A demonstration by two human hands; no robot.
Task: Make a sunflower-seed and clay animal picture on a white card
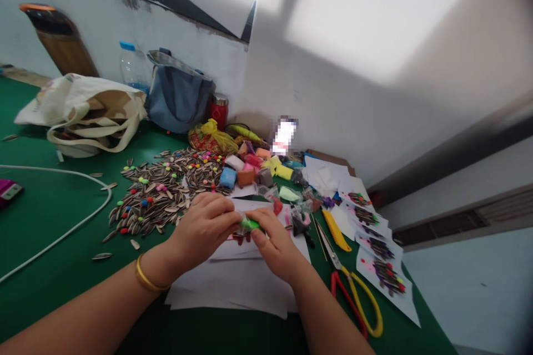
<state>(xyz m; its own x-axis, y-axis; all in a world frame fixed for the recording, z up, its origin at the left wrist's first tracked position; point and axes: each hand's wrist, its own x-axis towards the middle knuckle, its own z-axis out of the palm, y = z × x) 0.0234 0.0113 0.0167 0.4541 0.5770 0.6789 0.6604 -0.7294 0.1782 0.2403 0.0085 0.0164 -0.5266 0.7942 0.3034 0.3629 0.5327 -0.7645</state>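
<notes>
Between my two hands is a small packet of bright green clay (250, 224) in clear plastic wrap. My left hand (208, 226), with a gold bangle at the wrist, pinches the wrap from the left. My right hand (275, 241) has its thumb and fingers closed on the green part. Beneath them lies a stack of white paper sheets (233, 283), and a small red shape shows on it, partly hidden by the hands. Wrapped clay blocks in several colours, such as a blue one (227, 177), lie just beyond.
Striped sunflower seeds (166, 194) with coloured beads spread to the left. Scissors (345, 283) and a yellow cutter (336, 230) lie right of the paper. Decorated cards (385, 277) line the right edge. Bags (179, 94), a red flask (219, 111) and a phone (285, 136) stand behind. A white cable (83, 227) curves at left.
</notes>
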